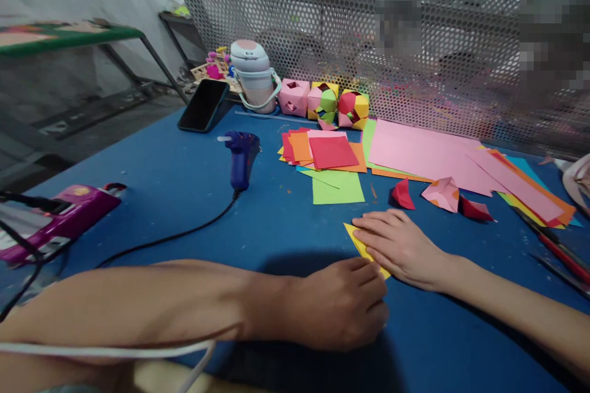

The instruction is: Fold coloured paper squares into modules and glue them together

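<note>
A folded yellow paper (354, 238) lies on the blue table, partly covered by both hands. My right hand (403, 245) rests flat across it with the fingers stretched out. At the paper's near end, my left hand (343, 304) is closed, with curled fingers against the edge; the fingertips are hidden. Just beyond my right hand stand a small red folded paper piece (402, 194), a pink spotted piece (441, 194) and a dark red piece (475, 209).
Coloured paper squares (334, 152) and larger pink sheets (424, 153) lie behind. Paper balls (354, 109) and a flask (255, 77) line the perforated panel. Leftward are a blue glue gun (244, 159), a phone (203, 105) and a purple power strip (69, 215). Scissors (565, 255) lie right.
</note>
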{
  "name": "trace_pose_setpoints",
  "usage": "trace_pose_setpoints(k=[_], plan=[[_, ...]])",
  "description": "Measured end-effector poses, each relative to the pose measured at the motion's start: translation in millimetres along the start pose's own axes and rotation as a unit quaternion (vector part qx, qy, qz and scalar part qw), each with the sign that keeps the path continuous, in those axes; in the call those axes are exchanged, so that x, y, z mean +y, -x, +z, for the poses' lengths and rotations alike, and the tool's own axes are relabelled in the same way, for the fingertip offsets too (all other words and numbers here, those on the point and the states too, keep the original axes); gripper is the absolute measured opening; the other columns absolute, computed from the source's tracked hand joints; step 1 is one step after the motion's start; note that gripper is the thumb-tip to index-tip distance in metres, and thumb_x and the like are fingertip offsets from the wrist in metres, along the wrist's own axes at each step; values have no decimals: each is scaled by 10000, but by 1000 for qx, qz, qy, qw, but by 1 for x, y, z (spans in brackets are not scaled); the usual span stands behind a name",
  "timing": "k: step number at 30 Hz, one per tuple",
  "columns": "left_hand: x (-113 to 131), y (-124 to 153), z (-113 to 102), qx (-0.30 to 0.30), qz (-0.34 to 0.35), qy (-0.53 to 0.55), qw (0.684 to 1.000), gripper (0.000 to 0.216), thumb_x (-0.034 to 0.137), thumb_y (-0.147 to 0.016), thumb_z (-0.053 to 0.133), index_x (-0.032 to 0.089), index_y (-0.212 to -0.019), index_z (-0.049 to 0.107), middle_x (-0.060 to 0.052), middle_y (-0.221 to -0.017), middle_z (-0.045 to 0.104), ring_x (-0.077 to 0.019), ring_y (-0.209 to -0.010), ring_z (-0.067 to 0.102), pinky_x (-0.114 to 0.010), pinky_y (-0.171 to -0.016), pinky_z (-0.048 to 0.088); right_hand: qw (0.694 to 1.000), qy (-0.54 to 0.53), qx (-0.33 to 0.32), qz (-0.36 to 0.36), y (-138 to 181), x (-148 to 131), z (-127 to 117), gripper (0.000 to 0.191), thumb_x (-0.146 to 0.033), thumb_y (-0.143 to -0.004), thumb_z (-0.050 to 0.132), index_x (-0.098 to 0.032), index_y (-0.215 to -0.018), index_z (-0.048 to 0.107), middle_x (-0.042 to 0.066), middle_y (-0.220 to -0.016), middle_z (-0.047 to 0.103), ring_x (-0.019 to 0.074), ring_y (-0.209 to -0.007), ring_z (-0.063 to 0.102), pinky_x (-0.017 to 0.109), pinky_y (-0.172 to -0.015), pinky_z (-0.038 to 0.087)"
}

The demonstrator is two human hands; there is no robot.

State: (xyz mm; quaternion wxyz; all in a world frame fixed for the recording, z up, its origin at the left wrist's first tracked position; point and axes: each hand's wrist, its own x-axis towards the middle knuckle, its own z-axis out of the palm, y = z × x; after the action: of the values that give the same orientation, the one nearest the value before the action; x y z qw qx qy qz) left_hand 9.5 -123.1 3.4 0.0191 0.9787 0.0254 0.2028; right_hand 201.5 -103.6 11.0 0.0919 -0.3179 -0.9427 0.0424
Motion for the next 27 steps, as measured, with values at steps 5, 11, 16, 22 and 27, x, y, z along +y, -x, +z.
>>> trace_pose_setpoints(k=[5, 11, 16, 22, 27], plan=[[0, 0, -4, -8, 2, -6, 1000, 210, 188, -869, 411, 140, -713, 542, -92, -769, 594, -173, -779, 561, -326, -748, 487, 999, -1, -49, -10, -2, -2, -7, 388, -224, -918, 364, -182, -1297, 432, 70, -1386, 409, 228, -1293, 303, 482, -1007, 278], [-2, -2, -8, -29, 13, 7, 999, 230, 183, -869, 398, 132, -700, 546, -91, -781, 606, -192, -802, 575, -333, -750, 491, 996, -12, -89, 26, 31, 0, -20, 399, -327, -919, 395, -252, -1310, 422, 36, -1448, 294, 232, -1354, 163, 514, -1058, 190], [0, -1, -7, -24, 7, 3, 1000, 214, 190, -871, 410, 135, -710, 540, -97, -795, 608, -189, -832, 574, -338, -777, 491, 996, -45, -46, 63, 52, 4, -22, 363, -311, -919, 392, -254, -1269, 470, 49, -1460, 267, 218, -1351, 180, 520, -1066, 174], [1, 1, -3, -13, -2, -2, 1000, 185, 186, -865, 431, 137, -715, 527, -108, -849, 619, -184, -855, 578, -340, -794, 494, 997, 19, -20, 77, 41, 2, -11, 437, -381, -899, 420, -208, -1299, 437, 103, -1420, 341, 243, -1333, 231, 524, -1043, 227], [1, 1, -4, -9, -2, -3, 1000, 188, 178, -862, 428, 139, -705, 523, -116, -867, 628, -180, -854, 589, -333, -786, 507, 994, 65, -24, 79, 57, 3, -17, 373, -369, -883, 460, -213, -1216, 529, 89, -1388, 398, 268, -1312, 281, 562, -1038, 194]])
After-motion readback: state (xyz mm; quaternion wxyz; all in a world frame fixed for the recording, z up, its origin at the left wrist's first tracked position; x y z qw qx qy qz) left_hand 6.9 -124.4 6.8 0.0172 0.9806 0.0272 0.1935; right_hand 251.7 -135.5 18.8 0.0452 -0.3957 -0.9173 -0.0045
